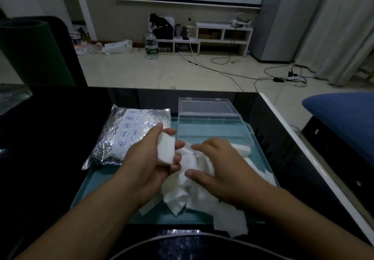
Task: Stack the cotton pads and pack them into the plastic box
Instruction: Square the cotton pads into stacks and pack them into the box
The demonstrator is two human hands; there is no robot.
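Observation:
My left hand [150,159] grips a small stack of white cotton pads [166,148] between thumb and fingers, held above the teal tray [113,197]. A loose heap of cotton pads [182,195] lies across the middle and right of the tray. My right hand [220,166] rests on that heap with fingers curled over the pads; whether it pinches one I cannot tell. The clear plastic box [214,128] stands empty at the tray's far right, its lid [204,105] folded back open.
A silver foil pad package [125,136] lies at the tray's far left corner. The tray sits on a black glossy table [50,138] with a white right edge [315,158]. One pad [232,225] overhangs the tray's near edge. A blue seat [344,118] stands to the right.

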